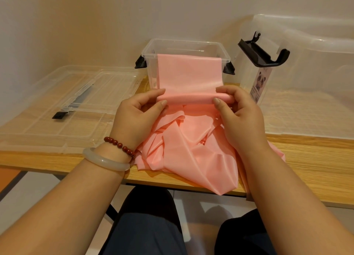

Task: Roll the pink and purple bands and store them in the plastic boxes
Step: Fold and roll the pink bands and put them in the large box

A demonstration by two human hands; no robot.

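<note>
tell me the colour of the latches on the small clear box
The latches are black; head view.

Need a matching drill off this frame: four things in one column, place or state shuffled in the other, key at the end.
Column A
1. pink band
2. small clear box
3. clear lid
4. bead bracelet

Column B
a. lying flat on the table, left side
b. on the left wrist
c. open and upright, behind the hands
d. rolled end pinched by the left hand and right hand

Pairs: 1-d, 2-c, 3-a, 4-b
</note>
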